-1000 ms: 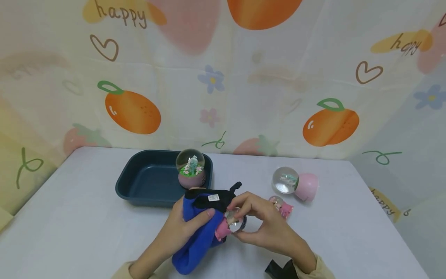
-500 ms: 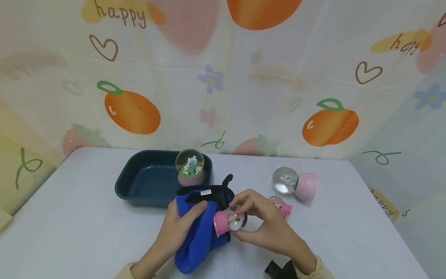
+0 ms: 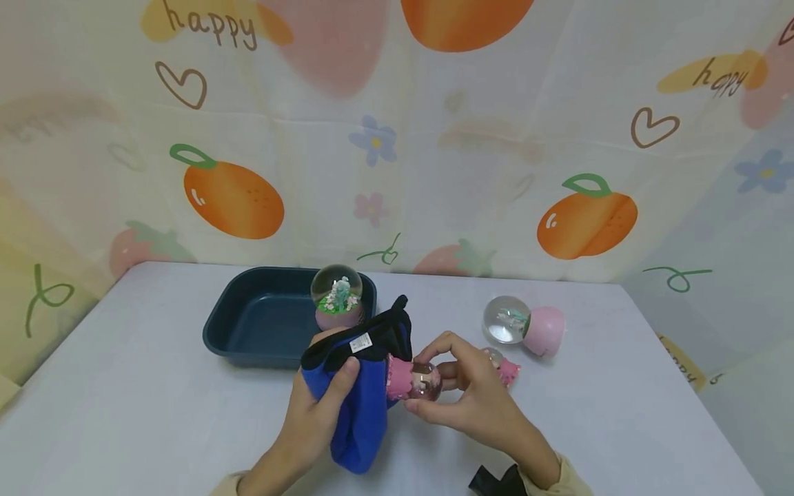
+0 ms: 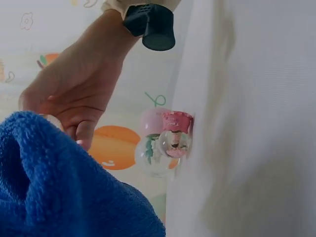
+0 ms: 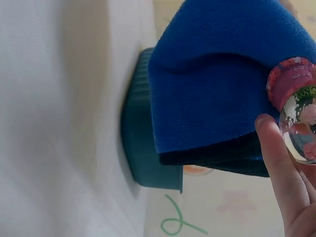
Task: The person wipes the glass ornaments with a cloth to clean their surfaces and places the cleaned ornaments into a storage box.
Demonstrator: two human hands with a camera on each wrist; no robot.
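Held globe (image 3: 413, 379) turned above white table (image 3: 155, 393); fruit-print backdrop (image 3: 459, 172) beyond.

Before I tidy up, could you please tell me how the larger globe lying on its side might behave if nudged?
The globe would probably roll, since it lies on its rounded side. Its clear, shiny dome could be slippery and, if glass, fragile.
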